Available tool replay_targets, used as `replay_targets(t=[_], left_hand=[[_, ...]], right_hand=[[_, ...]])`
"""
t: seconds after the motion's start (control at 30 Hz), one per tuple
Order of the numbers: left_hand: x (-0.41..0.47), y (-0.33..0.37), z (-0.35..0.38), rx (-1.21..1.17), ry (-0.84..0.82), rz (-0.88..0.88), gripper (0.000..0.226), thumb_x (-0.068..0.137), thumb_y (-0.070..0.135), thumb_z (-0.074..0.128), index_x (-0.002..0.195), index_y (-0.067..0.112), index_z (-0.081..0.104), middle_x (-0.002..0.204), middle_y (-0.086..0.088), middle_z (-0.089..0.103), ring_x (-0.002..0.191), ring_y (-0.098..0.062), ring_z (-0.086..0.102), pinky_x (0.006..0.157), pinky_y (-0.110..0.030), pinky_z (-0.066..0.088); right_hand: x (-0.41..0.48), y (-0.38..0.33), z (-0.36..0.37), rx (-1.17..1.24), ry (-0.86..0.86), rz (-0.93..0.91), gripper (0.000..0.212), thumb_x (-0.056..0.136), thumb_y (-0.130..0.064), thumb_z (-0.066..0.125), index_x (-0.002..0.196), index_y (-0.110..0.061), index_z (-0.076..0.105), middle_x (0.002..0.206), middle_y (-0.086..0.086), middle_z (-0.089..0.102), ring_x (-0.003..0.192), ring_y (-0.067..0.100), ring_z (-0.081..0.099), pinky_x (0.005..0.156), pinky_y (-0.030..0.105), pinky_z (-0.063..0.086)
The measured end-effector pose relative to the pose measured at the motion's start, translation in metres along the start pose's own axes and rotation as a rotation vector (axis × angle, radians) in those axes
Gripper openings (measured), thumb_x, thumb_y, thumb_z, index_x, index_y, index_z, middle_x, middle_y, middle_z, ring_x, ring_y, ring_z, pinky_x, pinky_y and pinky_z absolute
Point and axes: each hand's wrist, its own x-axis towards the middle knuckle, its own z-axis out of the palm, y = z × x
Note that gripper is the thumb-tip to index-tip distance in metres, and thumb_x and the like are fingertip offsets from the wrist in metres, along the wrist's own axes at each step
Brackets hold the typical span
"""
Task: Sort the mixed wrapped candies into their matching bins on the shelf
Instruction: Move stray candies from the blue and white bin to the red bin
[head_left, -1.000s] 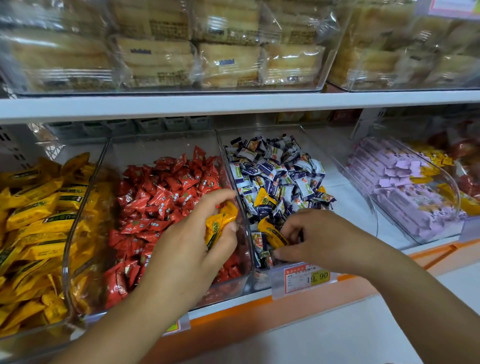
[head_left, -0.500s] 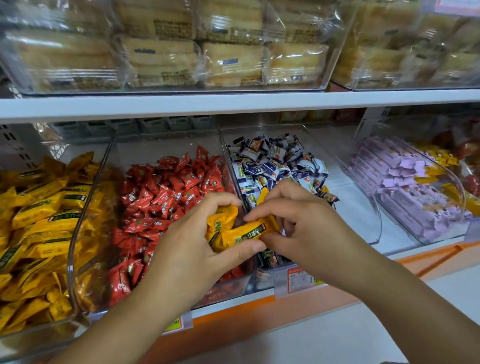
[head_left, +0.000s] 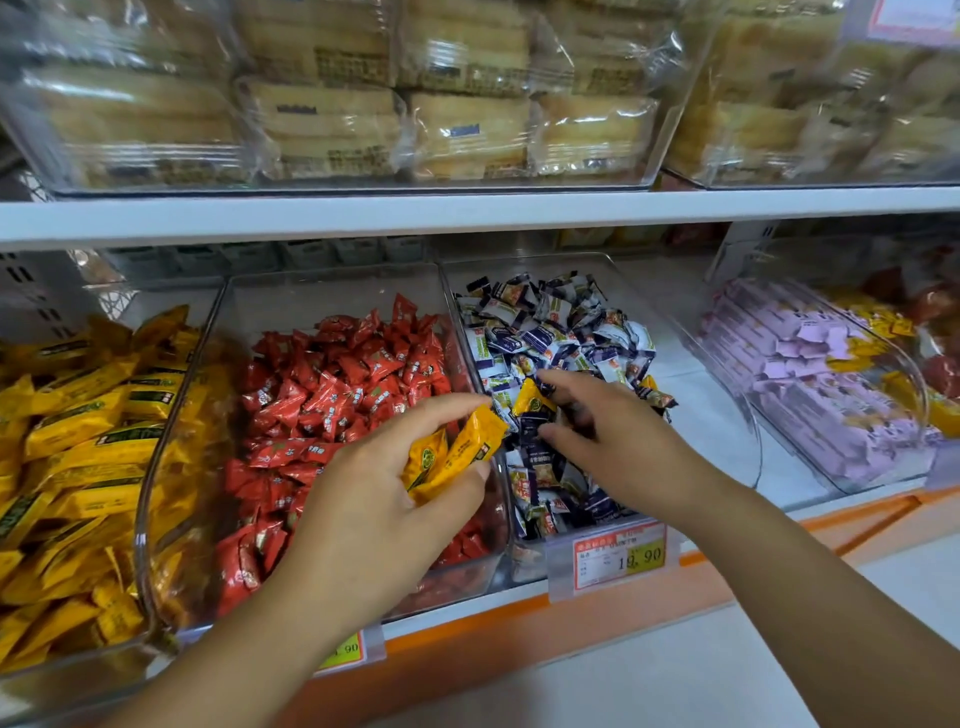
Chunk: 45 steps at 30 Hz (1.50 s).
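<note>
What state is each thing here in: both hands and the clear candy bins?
left hand: grips yellow candies
right hand: open, fingers spread, reaching toward a stray yellow candy
red bin: holds red candies
blue-and-white bin: yellow strays mixed in
yellow bin: heaped with yellow wrappers
purple bin: yellow pieces mixed in

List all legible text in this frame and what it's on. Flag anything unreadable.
"19.90": price tag on the shelf edge below the blue-and-white candy bin; its smaller print is unreadable.
".90": second price tag below the red candy bin; the rest is hidden by the left arm.
Unreadable: print on the yellow candies in the left hand, cake pack labels, top-right sign (blurred).
</note>
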Motion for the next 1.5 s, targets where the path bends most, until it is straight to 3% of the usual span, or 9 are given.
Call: replay_targets(t=[0.17,0.4,0.67,0.73,0.93,1.0,1.17,1.4,1.5], left_hand=[[0.001,-0.002,0.000,-0.019,0.023,0.021,0.032,0.084,0.019,0.069,0.103,0.045,0.066,0.073,0.014,0.063,0.045,-0.005,0.042,0.046,-0.016,0.035],[0.003,-0.003,0.000,0.026,0.066,0.010,0.020,0.076,0.013,0.068,0.083,0.029,0.057,0.058,0.003,0.045,0.046,-0.007,0.032,0.045,-0.018,0.026],[0.003,-0.001,0.000,0.042,0.055,0.018,0.021,0.075,0.017,0.069,0.084,0.029,0.055,0.059,-0.009,0.048,0.044,-0.007,0.033,0.044,-0.020,0.028],[0.002,-0.001,0.000,0.052,0.055,0.015,0.023,0.076,0.017,0.070,0.085,0.031,0.055,0.060,-0.010,0.051,0.043,-0.007,0.034,0.043,-0.020,0.029],[0.003,-0.002,0.002,0.075,0.050,0.014,0.023,0.077,0.019,0.070,0.088,0.033,0.056,0.059,-0.007,0.051,0.043,-0.008,0.036,0.043,-0.020,0.029],[0.003,-0.002,0.002,0.084,0.045,0.022,0.022,0.077,0.020,0.070,0.088,0.033,0.056,0.059,-0.005,0.050,0.044,-0.008,0.036,0.043,-0.020,0.029],[0.003,-0.004,0.002,0.127,0.028,0.037,0.023,0.077,0.020,0.071,0.088,0.034,0.055,0.060,-0.005,0.050,0.044,-0.009,0.035,0.044,-0.021,0.029],[0.004,-0.002,0.003,0.128,0.015,0.028,0.023,0.077,0.022,0.070,0.089,0.035,0.055,0.060,-0.003,0.051,0.045,-0.009,0.037,0.043,-0.020,0.029],[0.005,-0.003,0.003,0.112,0.018,0.027,0.023,0.077,0.021,0.070,0.089,0.035,0.055,0.059,-0.002,0.051,0.044,-0.008,0.036,0.043,-0.020,0.029]], right_hand=[[0.007,0.000,0.002,-0.070,0.042,-0.035,0.029,0.092,-0.033,0.062,0.120,-0.032,0.056,0.101,-0.006,0.045,0.093,0.009,0.038,0.074,0.010,0.031],[0.002,-0.006,-0.010,0.294,0.306,-0.059,0.014,0.084,-0.018,0.073,0.093,-0.029,0.070,0.095,-0.011,0.056,0.080,0.005,0.055,0.072,0.010,0.041],[-0.004,0.003,-0.043,0.525,0.354,0.093,0.011,0.095,-0.017,0.058,0.087,-0.023,0.054,0.089,-0.002,0.074,0.091,0.022,0.069,0.087,0.054,0.052],[-0.007,0.008,-0.055,0.491,0.229,0.075,0.014,0.098,-0.011,0.050,0.090,-0.022,0.051,0.081,0.002,0.072,0.085,0.032,0.068,0.083,0.055,0.053],[-0.017,0.023,-0.053,-0.122,-0.315,0.207,0.024,0.101,-0.023,0.046,0.095,-0.042,0.059,0.078,-0.002,0.059,0.055,0.014,0.047,0.050,0.022,0.038],[-0.016,0.023,-0.051,-0.164,-0.369,0.237,0.015,0.094,-0.034,0.058,0.102,-0.047,0.058,0.096,-0.005,0.062,0.071,0.010,0.056,0.063,0.022,0.045],[-0.011,0.016,-0.044,-0.184,-0.440,0.279,0.065,0.081,-0.048,0.071,0.139,-0.038,0.043,0.147,-0.011,0.037,0.128,0.011,0.041,0.096,0.022,0.036],[-0.010,0.016,-0.032,0.076,-0.296,0.278,0.039,0.078,-0.023,0.078,0.110,-0.035,0.058,0.089,-0.018,0.046,0.060,-0.003,0.053,0.049,0.011,0.037],[-0.010,0.018,-0.035,0.208,-0.194,0.281,0.042,0.080,-0.013,0.073,0.112,-0.036,0.058,0.089,-0.011,0.053,0.059,0.008,0.050,0.052,0.016,0.038]])
